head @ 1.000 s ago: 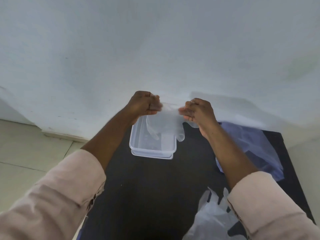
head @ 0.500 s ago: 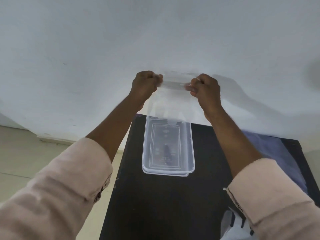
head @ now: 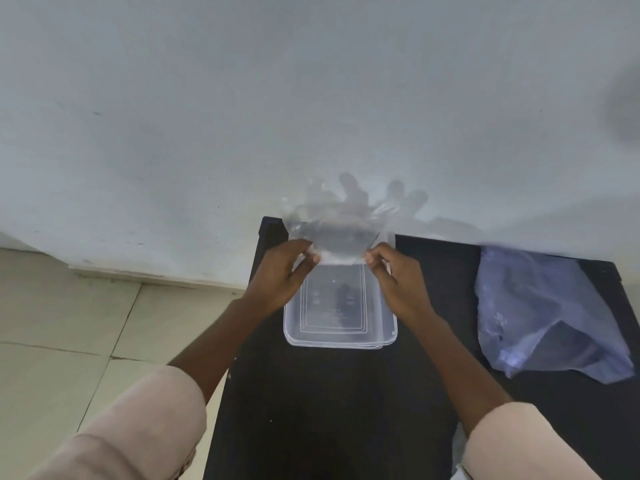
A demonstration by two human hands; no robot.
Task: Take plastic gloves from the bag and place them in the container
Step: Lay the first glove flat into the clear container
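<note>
A clear plastic glove point(head: 341, 225) is stretched out flat above the far end of the clear rectangular container point(head: 341, 337), its fingers fanning toward the wall. My left hand point(head: 282, 271) pinches the glove's cuff at the left corner and my right hand point(head: 398, 275) pinches it at the right corner. The container stands on the black table point(head: 329, 410), between my forearms. A bluish see-through plastic bag point(head: 540, 313) lies crumpled on the table's right side.
A pale wall point(head: 311, 98) rises right behind the table's far edge. A tiled floor point(head: 69, 323) lies to the left of the table. Some clear plastic point(head: 459, 448) shows at the bottom beside my right sleeve.
Both hands came down from in front of the wall to just over the container's far end. The glove, which hung down from my fists, now spreads away from me toward the wall.
</note>
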